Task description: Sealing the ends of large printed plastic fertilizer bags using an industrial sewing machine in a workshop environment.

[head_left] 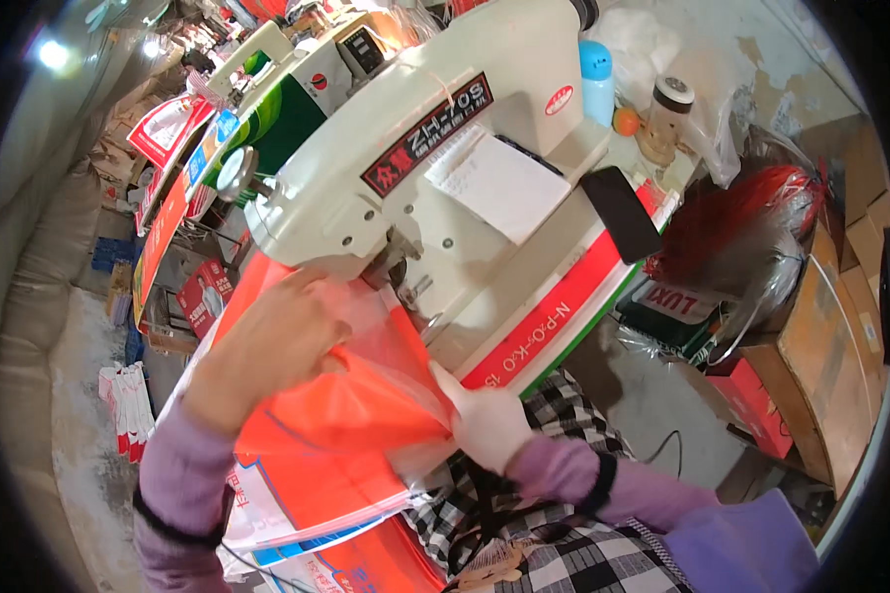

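Note:
A large cream sewing machine [435,128] stands before me, with its metal needle and presser-foot parts [394,265] low on the head. An orange-red printed plastic bag [317,425] with a clear film liner [391,331] lies over the machine's near edge and hangs toward my lap. My left hand [277,346] is closed on the bag just left of the presser foot, fingers bent and fingertips partly hidden. In a pale glove, my right hand [485,420] grips the bag's right edge and the film, thumb on top.
A black phone [621,214], a notepad [499,183] and a pen [529,156] rest on the machine. Behind stand a blue bottle [595,84], an orange fruit [626,122] and a lidded jar [665,124]. Cardboard boxes [820,346] fill the right; more printed bags [376,563] lie below.

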Action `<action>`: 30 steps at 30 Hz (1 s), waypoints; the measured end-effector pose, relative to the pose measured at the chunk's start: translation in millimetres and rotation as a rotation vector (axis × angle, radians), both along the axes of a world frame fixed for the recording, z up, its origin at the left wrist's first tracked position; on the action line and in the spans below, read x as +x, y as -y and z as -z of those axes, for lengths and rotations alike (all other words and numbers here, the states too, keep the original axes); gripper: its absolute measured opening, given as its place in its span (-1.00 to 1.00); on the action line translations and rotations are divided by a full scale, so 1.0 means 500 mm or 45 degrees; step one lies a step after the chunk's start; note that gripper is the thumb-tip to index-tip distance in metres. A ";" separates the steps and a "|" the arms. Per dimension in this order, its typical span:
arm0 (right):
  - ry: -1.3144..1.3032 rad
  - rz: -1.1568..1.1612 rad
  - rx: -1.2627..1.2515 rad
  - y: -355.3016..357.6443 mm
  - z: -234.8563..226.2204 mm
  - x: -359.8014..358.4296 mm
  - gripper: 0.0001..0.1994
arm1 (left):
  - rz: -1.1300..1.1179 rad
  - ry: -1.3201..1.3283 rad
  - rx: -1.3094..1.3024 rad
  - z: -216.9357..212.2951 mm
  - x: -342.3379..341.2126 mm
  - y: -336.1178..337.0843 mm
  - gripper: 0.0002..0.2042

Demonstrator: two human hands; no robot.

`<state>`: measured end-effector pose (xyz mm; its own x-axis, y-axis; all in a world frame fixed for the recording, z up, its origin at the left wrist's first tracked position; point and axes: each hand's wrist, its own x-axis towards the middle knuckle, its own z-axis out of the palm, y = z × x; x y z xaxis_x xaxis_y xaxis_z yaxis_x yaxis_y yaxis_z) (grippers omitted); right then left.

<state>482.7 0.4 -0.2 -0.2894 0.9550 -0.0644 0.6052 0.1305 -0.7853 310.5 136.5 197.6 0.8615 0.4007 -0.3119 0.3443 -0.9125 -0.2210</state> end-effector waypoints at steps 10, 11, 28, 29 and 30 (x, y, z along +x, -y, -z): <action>0.221 -0.062 -0.236 -0.240 0.128 -0.151 -0.30 | -0.138 -0.077 -0.703 0.076 0.216 0.208 -0.72; 0.156 -0.024 -0.253 -0.214 0.133 -0.104 -0.30 | -0.189 0.024 -0.739 0.055 0.185 0.159 -0.64; 0.046 -0.027 -0.240 0.034 -0.007 -0.011 -0.13 | 0.142 0.327 -0.157 0.075 -0.086 0.085 -0.71; 0.076 -0.062 -0.164 -0.004 0.006 -0.023 -0.13 | -0.120 -0.030 -0.308 -0.012 -0.053 0.069 -0.68; 0.113 -0.074 -0.090 -0.040 0.014 -0.026 -0.13 | -0.291 -0.126 -0.326 -0.055 -0.037 0.084 -0.69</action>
<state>469.6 20.4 -7.3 -0.3340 0.9290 -0.1590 0.6659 0.1132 -0.7374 292.0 94.5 225.2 0.7191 0.4777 -0.5047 0.5346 -0.8443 -0.0373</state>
